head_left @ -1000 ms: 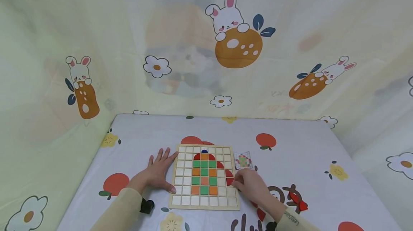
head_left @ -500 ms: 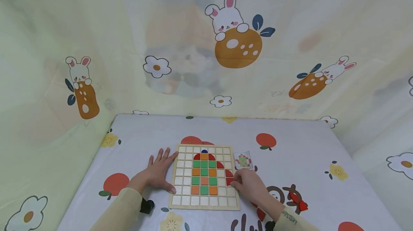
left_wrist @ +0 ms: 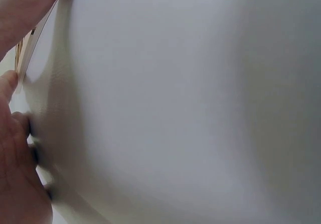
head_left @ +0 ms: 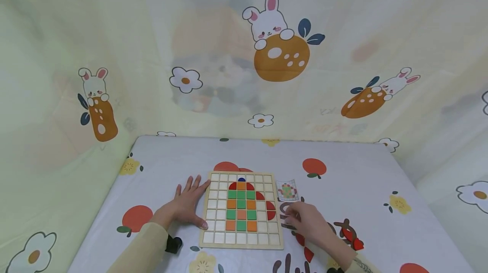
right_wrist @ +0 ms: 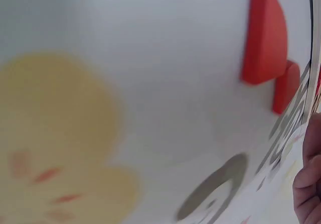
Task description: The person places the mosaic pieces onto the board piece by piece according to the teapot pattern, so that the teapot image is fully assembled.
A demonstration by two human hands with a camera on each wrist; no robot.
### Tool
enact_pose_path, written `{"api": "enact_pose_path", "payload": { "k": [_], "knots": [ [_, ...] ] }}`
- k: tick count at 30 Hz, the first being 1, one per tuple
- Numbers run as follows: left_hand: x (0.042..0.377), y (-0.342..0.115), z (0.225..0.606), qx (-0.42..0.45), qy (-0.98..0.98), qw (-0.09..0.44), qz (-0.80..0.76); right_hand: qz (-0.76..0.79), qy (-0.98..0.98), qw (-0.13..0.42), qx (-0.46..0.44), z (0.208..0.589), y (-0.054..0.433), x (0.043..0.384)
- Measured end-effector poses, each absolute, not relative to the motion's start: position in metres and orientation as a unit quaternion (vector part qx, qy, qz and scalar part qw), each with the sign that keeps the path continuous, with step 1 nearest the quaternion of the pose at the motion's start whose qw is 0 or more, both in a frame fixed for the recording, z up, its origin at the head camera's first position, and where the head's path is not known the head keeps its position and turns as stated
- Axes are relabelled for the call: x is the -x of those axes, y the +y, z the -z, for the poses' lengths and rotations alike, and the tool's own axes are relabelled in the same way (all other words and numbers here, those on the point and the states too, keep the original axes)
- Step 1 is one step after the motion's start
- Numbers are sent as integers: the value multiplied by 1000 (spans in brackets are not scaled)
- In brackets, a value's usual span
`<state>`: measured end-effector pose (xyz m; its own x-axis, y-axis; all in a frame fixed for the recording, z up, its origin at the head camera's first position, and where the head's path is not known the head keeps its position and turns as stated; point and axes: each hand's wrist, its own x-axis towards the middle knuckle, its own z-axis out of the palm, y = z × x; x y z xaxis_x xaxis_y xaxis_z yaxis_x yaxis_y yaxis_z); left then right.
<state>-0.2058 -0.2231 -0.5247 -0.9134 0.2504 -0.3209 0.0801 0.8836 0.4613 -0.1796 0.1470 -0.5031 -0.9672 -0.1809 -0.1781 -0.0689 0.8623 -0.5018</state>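
In the head view a wooden grid board (head_left: 280, 239) lies on the table, with green, orange, red and blue pieces in its cells. My left hand (head_left: 187, 206) is spread at the board's left side, its thumb and a fingertip touching the frame. My right hand (head_left: 309, 224) is just right of the board, fingers loosely curled, with nothing visible in them. Nearest to it on the board is a red curved piece (head_left: 271, 215) in a right-hand cell. The right wrist view catches the fingers (right_wrist: 307, 184) at its edge, and a loose red block (right_wrist: 263, 38).
A small pattern card (head_left: 287, 190) lies against the board's upper right. Loose red pieces (head_left: 309, 255) lie below the right hand, and more red pieces (head_left: 357, 244) to its right. A printed cloth curtain (head_left: 213, 125) rises behind the table.
The right hand has let go of the red curved piece at the board's right side and drawn back to the right. The piece stays in its cell; the left hand is still.
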Motion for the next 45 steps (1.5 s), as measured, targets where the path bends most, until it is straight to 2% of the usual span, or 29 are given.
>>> {"api": "enact_pose_path", "payload": {
  "k": [11,21,30,39,45],
  "knots": [
    [207,-224,525,-87,952,190,-223,267,951,154,23,506,177,161],
    [206,-224,525,-89,951,189,-228,245,952,185,3,513,182,153],
    [205,-223,524,-89,950,189,-231,227,958,174,29,514,181,155],
    [205,-223,523,-91,951,187,-229,236,952,148,125,511,192,158],
    [206,-223,524,-91,950,189,-232,231,961,145,45,509,190,158]
  ]
}}
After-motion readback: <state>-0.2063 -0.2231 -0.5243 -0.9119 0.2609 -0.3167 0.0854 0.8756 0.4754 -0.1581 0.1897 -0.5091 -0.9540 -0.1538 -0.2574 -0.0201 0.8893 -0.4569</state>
